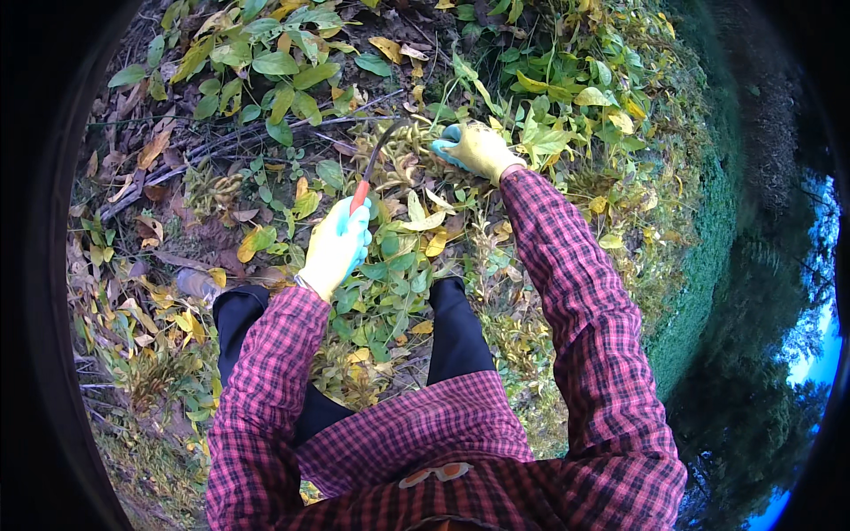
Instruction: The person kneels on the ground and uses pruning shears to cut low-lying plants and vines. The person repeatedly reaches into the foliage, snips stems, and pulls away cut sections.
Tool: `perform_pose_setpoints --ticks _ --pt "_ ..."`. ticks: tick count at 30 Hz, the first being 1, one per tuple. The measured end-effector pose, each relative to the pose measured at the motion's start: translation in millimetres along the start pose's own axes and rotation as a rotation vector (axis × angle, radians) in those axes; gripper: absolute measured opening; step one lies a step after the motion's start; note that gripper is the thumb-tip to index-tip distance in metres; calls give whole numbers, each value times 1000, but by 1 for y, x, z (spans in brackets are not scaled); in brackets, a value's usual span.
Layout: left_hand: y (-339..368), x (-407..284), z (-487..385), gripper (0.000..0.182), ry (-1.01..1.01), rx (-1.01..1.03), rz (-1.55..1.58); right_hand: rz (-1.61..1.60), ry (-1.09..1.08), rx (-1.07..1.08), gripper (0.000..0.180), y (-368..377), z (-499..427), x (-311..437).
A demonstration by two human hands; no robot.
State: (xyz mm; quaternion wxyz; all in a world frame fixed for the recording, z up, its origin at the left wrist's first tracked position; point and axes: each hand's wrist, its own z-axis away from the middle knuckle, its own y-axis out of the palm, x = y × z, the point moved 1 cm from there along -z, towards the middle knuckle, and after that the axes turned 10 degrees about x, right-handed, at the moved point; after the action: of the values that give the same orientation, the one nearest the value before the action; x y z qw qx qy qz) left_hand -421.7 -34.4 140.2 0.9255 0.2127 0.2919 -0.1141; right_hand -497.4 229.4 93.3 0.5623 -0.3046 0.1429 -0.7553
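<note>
My left hand point(339, 247), in a yellow and light-blue coated work glove, is closed around the red handle point(359, 196) of a sickle. The dark curved blade point(381, 146) points up and away, its tip beside a cluster of soybean pods point(410, 141). My right hand point(475, 150) wears a matching glove. Its fingers are curled around the soybean plant just right of those pods; the stem inside the fist is hidden. Green and yellowing leaves point(548, 136) spread to the right of this hand.
Cut stalks point(156, 179) lie at left among dry leaves on dark soil. Leafy soybean plants point(275, 63) stand ahead. A clear plastic-looking object point(196, 284) rests near my left leg point(242, 318). Beyond the crop at right are a green strip point(704, 265) and trees point(737, 398).
</note>
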Motion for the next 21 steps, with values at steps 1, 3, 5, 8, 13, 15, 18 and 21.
perform_pose_setpoints --ticks 1,3,5,8,13,15,18,21 --pt "-2 0 2 27 -1 -3 -4 -75 44 -22 49 20 8 -2" --pt "-5 2 5 26 -31 10 -124 -31 10 -124 49 50 20 2" --pt "-7 5 6 29 -96 36 -330 15 -53 -135 46 65 25 10" --pt "-10 9 12 30 13 -62 -1035 -40 -19 -91 46 72 23 25" --pt "-23 11 23 23 -20 -59 -1067 -140 -29 -197 49 73 9 3" --pt "-30 11 29 21 -4 -59 -972 -7 77 -211 41 75 0 -29" --pt "-43 9 41 19 -6 -86 -875 -577 223 -236 24 77 -10 -76" --pt "-51 12 49 25 -89 -72 -742 -613 151 -310 36 80 -8 -79"
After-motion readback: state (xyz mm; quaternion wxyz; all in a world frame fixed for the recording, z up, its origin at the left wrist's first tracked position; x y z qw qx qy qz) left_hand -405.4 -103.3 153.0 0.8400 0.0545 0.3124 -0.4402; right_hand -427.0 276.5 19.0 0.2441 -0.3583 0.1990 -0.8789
